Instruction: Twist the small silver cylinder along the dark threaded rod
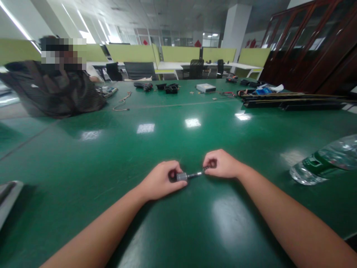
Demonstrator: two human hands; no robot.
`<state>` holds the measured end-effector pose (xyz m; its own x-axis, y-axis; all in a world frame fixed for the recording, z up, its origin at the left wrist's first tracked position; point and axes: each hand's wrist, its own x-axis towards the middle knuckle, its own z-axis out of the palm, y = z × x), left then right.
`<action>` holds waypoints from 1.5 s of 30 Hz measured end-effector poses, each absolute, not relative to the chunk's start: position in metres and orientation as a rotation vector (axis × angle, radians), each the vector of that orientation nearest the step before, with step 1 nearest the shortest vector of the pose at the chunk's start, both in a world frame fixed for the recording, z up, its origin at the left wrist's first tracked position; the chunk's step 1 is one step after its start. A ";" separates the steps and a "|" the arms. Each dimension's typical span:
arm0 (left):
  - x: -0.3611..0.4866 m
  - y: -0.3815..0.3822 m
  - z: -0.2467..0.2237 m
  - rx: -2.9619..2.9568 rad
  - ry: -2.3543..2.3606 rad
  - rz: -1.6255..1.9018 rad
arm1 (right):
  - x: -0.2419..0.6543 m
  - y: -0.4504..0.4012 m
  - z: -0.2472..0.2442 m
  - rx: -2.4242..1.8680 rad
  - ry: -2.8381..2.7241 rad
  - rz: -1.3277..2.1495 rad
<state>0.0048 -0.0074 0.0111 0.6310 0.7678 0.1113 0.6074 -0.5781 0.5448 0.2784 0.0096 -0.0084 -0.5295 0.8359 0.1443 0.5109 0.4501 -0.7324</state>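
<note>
Pinching one small metal motor [182, 176], left hand [161, 180] grips its body, right hand [221, 164] its shaft.

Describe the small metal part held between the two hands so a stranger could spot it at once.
On the green table, near its front edge, the left hand and right hand meet. Between them is a metal part: a grey cylinder with a thin dark shaft, unlike the plastic bottle.
</note>
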 end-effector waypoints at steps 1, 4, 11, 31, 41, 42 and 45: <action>0.005 -0.007 0.011 2.392 1.084 0.465 | 0.279 0.010 -0.008 -1.130 -2.203 0.889; 0.005 -0.008 0.011 2.391 1.091 0.467 | 0.277 0.008 -0.007 -1.110 -2.235 0.897; 0.005 -0.008 0.011 2.389 1.084 0.483 | 0.262 0.000 -0.007 -1.038 -2.292 0.816; 0.005 -0.009 0.011 2.372 1.064 0.473 | 0.244 -0.010 -0.013 -0.912 -2.284 0.766; 0.006 -0.009 0.012 2.351 1.087 0.477 | 0.243 -0.009 -0.013 -0.916 -2.318 0.741; 0.006 -0.009 0.012 2.349 1.087 0.479 | 0.243 -0.009 -0.013 -0.914 -2.319 0.737; 0.006 -0.009 0.012 2.344 1.092 0.481 | 0.243 -0.010 -0.012 -0.911 -2.320 0.736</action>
